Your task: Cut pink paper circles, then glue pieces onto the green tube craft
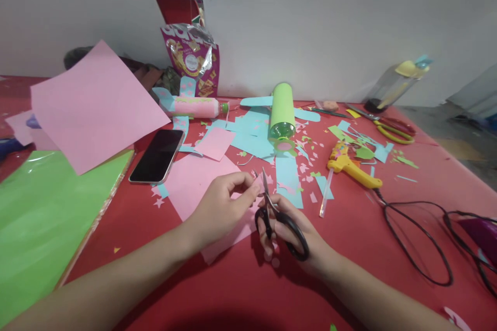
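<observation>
Between the thumb and fingers of my left hand (225,204) is a small scrap of pink paper (259,182). My right hand (298,227) grips black-handled scissors (297,240), whose slightly parted blades point up and away beside that scrap. Beneath both hands lies a larger sheet of pink paper (190,178), partly hidden by my left hand. Tiny pink cut pieces are scattered around the blades. Farther off, a green paper-wrapped bottle (283,106) with blue paper strips lies on its side. To its left lies a pink-wrapped bottle (198,107) with blue paper fins.
A phone (157,156) and a green sheet pack (50,217) lie left, a big pink sheet (97,106) above them. At right are a yellow glue gun (351,168) with a looping black cord (413,274), yellow-and-red-handled scissors (394,134) and a clear container (392,88). A snack bag (194,59) stands behind.
</observation>
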Demonstrator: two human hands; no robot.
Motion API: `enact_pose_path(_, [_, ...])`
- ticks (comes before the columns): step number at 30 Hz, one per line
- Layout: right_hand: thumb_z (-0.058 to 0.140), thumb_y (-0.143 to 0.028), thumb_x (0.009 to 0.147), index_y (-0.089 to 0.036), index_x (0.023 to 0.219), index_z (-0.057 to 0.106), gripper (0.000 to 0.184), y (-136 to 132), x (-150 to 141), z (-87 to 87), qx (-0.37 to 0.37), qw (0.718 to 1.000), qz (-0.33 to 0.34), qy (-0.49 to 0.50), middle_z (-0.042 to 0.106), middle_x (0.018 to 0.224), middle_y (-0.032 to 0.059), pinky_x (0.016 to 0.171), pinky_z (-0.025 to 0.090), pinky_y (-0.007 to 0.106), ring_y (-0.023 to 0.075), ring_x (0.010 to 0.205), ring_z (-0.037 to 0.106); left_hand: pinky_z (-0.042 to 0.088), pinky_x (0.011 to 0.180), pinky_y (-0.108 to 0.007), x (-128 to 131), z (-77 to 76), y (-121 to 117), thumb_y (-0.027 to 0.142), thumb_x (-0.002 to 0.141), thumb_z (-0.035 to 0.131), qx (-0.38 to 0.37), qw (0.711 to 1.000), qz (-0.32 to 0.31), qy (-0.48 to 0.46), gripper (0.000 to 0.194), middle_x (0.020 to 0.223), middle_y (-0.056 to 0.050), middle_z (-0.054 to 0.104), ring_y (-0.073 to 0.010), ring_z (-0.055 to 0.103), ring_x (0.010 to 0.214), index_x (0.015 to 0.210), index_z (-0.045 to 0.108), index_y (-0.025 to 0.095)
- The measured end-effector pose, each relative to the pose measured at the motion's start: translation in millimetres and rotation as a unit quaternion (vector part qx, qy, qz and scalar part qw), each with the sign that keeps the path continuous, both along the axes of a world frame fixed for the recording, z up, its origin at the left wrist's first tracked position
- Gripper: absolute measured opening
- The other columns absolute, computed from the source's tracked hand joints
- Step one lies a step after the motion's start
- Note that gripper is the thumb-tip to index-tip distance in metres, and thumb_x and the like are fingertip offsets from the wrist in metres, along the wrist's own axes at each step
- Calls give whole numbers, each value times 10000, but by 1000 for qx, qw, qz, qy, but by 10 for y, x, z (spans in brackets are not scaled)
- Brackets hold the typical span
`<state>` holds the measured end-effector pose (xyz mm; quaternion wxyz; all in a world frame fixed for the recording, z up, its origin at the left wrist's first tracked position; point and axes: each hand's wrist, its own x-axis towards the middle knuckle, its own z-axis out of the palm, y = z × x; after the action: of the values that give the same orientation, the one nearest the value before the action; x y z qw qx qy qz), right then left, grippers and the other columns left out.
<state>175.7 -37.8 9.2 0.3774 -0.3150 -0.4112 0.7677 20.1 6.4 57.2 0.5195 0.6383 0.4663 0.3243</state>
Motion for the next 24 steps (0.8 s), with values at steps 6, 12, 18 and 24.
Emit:
enact_pose_path(6, [584,-438,767,-220,943,416,327,0,-8,0,-4,1000,-8,-9,532,618,-41,344,361,153,74,447,497,356,567,-211,1,2,2,257,820,448,3,1000,-2,-1,269,565,42,458,-89,428,561,567,445,165])
enact_pose_path(12, [594,-445,758,-232,949,407,342,-3,-12,25,-6,1000,-7,2,539,602,-35,355,361,153,88,471,512,367,576,-214,13,8,-3,255,818,449,2,1000,-5,3,261,576,36,478,-93,442,568,574,457,163])
enact_pose_path(18, [605,-447,749,-233,939,418,342,-5,-14,25,-13,1000,-14,-6,527,623,-38,350,369,156,85,473,514,380,583,-216,27,-4,-19,263,814,453,0,1000,5,-2,268,572,36,483,-95,451,564,564,449,165])
enact_pose_path(24, [589,-451,760,-228,935,420,330,-5,-12,33,-6,1000,-15,-24,525,632,-40,348,371,155,79,459,524,375,578,-209,24,-17,-18,261,814,451,-1,1000,8,-4,271,562,41,470,-91,445,559,560,441,165])
